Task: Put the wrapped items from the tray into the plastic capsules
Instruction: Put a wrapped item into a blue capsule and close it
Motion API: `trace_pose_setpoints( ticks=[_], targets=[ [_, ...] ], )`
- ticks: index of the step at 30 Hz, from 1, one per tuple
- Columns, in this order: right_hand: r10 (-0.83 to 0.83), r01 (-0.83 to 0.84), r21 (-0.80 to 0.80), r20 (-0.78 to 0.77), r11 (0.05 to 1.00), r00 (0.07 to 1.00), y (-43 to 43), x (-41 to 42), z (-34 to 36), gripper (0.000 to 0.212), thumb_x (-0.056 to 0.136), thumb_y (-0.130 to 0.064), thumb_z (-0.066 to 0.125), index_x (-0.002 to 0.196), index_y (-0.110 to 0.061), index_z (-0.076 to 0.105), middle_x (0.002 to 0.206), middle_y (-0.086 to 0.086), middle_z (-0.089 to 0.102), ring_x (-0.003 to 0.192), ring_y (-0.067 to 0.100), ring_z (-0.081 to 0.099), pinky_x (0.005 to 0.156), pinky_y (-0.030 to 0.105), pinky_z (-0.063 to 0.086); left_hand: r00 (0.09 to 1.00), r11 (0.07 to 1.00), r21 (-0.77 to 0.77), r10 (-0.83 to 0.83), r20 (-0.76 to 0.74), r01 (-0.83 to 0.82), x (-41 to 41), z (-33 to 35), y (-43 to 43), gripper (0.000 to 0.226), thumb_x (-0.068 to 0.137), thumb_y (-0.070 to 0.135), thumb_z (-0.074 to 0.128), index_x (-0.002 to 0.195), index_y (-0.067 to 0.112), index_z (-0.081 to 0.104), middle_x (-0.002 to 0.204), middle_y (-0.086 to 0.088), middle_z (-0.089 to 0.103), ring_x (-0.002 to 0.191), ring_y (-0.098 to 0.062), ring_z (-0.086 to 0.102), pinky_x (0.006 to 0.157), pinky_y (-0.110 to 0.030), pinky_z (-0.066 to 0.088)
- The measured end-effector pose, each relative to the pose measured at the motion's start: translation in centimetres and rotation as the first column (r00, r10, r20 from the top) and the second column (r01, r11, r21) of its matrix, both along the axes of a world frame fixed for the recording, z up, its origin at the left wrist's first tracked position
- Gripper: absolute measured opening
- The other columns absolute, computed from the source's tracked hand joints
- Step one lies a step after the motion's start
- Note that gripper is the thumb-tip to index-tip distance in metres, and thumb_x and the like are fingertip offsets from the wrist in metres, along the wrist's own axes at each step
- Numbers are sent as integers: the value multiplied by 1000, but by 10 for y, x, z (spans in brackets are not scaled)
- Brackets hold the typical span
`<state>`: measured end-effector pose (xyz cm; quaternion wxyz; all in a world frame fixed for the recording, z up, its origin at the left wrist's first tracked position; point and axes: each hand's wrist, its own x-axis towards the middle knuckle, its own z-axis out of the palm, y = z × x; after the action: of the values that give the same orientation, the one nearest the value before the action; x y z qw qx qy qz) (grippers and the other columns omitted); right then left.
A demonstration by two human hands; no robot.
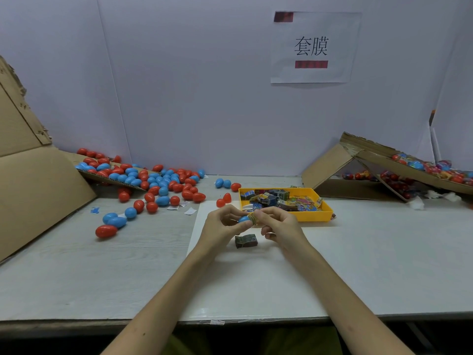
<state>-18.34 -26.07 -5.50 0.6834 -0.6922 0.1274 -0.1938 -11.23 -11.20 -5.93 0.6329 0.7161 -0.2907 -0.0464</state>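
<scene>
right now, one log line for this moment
left hand: grips blue capsule | right hand: pinches wrapped item against it | spare bundle: on table | yellow tray: stocked

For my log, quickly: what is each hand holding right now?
Left hand: grips the blue capsule.
Right hand: pinches a wrapped item against the capsule.

Pale lilac wall [194, 80], grey wood-grain table [76, 265].
</scene>
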Motion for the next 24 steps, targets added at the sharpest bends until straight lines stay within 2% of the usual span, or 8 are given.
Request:
trace_pose_setpoints(
  ticks=[4, 6, 8, 11, 14, 17, 24],
  targets=[
    [-76, 75, 37, 49, 997, 996, -2, 1, 0, 9, 93, -24, 65, 91, -16, 69, 71, -1, 68, 56, 11, 64, 59, 24, 50, 989, 991, -131, -26, -147, 6, 3, 2, 3, 11, 81, 18, 79, 85, 16, 70, 87, -2, 75, 79, -14, 71, 67, -22, 57],
    [-154, 164, -109, 89, 980, 984, -1, 1, -1, 6, 93, -20, 65, 88, -18, 68, 74, 1, 69, 56, 9, 65, 59, 23, 51, 974, 979, -206, -50, -220, 4, 3, 3, 4, 12, 79, 19, 80, 84, 15, 70, 85, -3, 75, 76, -14, 72, 67, -22, 57],
    [-216, 272, -339, 194, 901, 957, 1, 0, -4, 6, 92, -18, 67, 87, -18, 69, 76, -2, 69, 57, 8, 66, 57, 20, 52, 952, 959, -282, -91, -291, 6, 4, 4, 5, 15, 76, 20, 79, 86, 13, 70, 86, -5, 76, 77, -15, 72, 68, -22, 56],
    [-146, 348, -524, 388, 777, 910, 10, -2, -6, 3, 87, -18, 73, 89, -16, 72, 78, -7, 70, 65, 7, 66, 59, 16, 53, 890, 919, -393, -201, -408, 27, 6, 6, 8, 20, 80, 17, 75, 94, 6, 67, 91, -8, 75, 82, -17, 72, 71, -23, 57],
    [-80, 387, -574, 486, 722, 870, 17, -2, -8, 15, 82, -18, 78, 96, -11, 75, 86, -3, 73, 70, 5, 67, 62, 14, 54, 832, 872, -485, -311, -460, 58, 5, 8, 9, 30, 78, 18, 73, 102, 3, 63, 97, -10, 74, 88, -19, 73, 73, -23, 57],
    [-34, 417, -611, 537, 673, 843, 20, -2, -10, 27, 80, -17, 80, 104, -7, 75, 93, 1, 74, 71, 8, 67, 65, 18, 56, 794, 842, -534, -379, -475, 82, 4, 10, 10, 29, 79, 17, 72, 103, 4, 62, 103, -12, 74, 95, -21, 73, 75, -24, 58],
    [7, 455, -639, 585, 621, 811, 23, -4, -12, 35, 77, -18, 82, 110, -8, 73, 99, 2, 73, 80, 10, 68, 73, 19, 58, 742, 831, -539, -446, -500, 137, 2, 9, 10, 36, 80, 20, 72, 111, 4, 61, 113, -14, 72, 105, -22, 71, 78, -23, 58]
  ],
)
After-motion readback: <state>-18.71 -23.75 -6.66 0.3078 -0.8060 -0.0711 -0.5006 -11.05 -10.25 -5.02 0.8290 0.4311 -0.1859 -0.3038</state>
